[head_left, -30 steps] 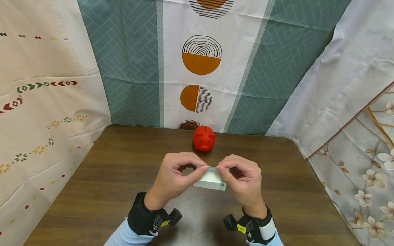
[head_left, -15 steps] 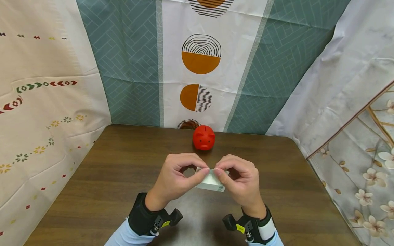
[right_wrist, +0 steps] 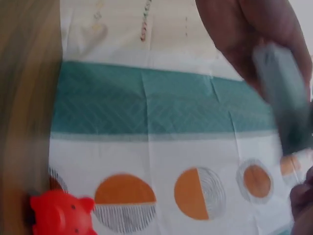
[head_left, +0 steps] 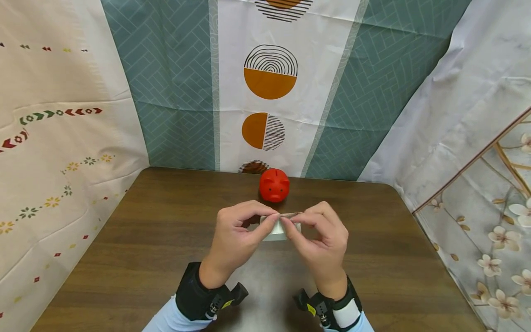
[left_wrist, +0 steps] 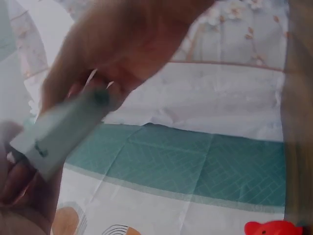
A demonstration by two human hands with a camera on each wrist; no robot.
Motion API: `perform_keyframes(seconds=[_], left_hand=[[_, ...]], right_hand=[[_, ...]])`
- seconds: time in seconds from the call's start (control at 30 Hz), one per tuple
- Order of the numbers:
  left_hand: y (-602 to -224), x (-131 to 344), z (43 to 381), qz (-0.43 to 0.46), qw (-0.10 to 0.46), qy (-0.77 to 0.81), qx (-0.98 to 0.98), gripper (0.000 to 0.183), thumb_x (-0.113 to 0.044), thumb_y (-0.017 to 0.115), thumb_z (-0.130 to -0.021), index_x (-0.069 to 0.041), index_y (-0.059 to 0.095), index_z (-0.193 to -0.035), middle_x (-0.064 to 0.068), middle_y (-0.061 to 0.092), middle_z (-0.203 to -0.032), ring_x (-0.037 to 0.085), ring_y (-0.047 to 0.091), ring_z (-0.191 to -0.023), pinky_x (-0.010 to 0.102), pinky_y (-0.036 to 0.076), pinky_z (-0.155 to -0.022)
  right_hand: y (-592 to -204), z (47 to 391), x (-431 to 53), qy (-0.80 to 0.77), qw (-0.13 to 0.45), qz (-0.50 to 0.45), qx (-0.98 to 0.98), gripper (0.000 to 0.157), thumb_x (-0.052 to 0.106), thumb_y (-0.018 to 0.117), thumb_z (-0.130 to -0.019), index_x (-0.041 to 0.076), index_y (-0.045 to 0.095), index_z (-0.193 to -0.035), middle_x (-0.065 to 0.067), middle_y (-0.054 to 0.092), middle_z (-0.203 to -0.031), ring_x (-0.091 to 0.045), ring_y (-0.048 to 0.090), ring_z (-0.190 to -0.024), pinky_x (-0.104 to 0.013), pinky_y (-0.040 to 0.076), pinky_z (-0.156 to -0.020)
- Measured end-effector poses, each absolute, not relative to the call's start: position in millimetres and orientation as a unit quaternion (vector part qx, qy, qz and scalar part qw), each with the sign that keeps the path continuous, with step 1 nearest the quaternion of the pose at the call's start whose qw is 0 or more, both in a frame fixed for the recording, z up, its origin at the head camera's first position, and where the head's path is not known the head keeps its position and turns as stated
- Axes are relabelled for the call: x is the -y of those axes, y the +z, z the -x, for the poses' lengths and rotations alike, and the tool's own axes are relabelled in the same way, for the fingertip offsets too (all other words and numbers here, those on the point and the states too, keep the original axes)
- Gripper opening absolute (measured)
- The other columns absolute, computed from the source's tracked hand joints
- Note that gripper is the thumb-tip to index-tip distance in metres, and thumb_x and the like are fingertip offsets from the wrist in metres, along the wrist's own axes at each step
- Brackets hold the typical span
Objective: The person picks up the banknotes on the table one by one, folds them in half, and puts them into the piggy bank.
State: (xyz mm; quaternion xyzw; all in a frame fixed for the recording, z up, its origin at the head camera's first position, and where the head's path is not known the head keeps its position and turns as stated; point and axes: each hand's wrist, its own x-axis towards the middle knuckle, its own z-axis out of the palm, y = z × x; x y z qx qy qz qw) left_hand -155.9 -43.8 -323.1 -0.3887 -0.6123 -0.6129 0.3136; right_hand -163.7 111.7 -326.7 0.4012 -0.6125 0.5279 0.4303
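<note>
A pale green folded banknote (head_left: 275,235) with a few dark green marks is held above the table, between both hands. My left hand (head_left: 235,240) pinches its left part between thumb and index finger. From the other side my right hand (head_left: 322,244) pinches its upper edge, the two thumbs almost meeting. Blurred, the folded strip of the banknote (left_wrist: 63,129) spans both hands in the left wrist view. The right wrist view shows the banknote (right_wrist: 283,98) too, also blurred. Fingers cover parts of it.
A red piggy bank (head_left: 274,185) stands beyond the hands, near the far edge of the brown wooden table (head_left: 174,207). Patterned cloths (head_left: 178,92) hang behind and at both sides of the table.
Both hands have shifted slightly away from the body with the banknote. My right thumb and index finger have moved left along its edge. The piggy bank has stayed put.
</note>
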Motion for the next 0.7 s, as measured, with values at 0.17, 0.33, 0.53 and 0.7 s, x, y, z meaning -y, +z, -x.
perform_keyframes(seconds=[0.17, 0.33, 0.53, 0.7], left_hand=[[-325.6, 36.6, 158.8, 0.394, 0.354, -0.603, 0.597, 0.011, 0.005, 0.066, -0.082, 0.007, 0.066, -0.093, 0.012, 0.064, -0.086, 0.022, 0.060, -0.075, 0.033, 0.054, -0.061], [-328.4, 34.5, 160.0, 0.396, 0.375, -0.574, 0.611, 0.028, -0.020, 0.055, -0.096, 0.005, 0.067, -0.098, 0.012, 0.059, -0.093, 0.023, 0.058, -0.081, 0.034, 0.053, -0.067], [-324.0, 35.7, 157.7, 0.404, 0.365, -0.576, 0.610, 0.019, -0.003, 0.050, -0.092, 0.007, 0.066, -0.094, 0.013, 0.056, -0.092, 0.024, 0.055, -0.081, 0.031, 0.052, -0.068], [-323.9, 39.3, 160.1, 0.351, 0.372, -0.603, 0.613, 0.021, 0.008, 0.057, -0.078, 0.008, 0.060, -0.098, 0.015, 0.053, -0.090, 0.026, 0.049, -0.075, 0.028, 0.046, -0.064]], right_hand=[[-328.3, 161.6, -105.6, 0.502, 0.429, -0.394, 0.640, 0.017, 0.017, 0.067, -0.088, 0.000, 0.069, -0.089, -0.009, 0.063, -0.083, -0.021, 0.050, -0.074, -0.024, 0.042, -0.065], [-328.1, 158.3, -106.3, 0.564, 0.368, -0.379, 0.635, 0.030, 0.025, 0.069, -0.087, -0.004, 0.066, -0.094, -0.014, 0.062, -0.088, -0.021, 0.047, -0.075, -0.023, 0.042, -0.064], [-329.1, 158.7, -110.3, 0.620, 0.323, -0.365, 0.615, 0.013, 0.000, 0.070, -0.082, -0.008, 0.065, -0.092, -0.019, 0.061, -0.083, -0.024, 0.048, -0.070, -0.023, 0.044, -0.062], [-328.5, 161.3, -118.4, 0.634, 0.299, -0.368, 0.611, 0.006, -0.004, 0.061, -0.086, -0.008, 0.064, -0.089, -0.019, 0.060, -0.081, -0.022, 0.051, -0.070, -0.022, 0.046, -0.060]])
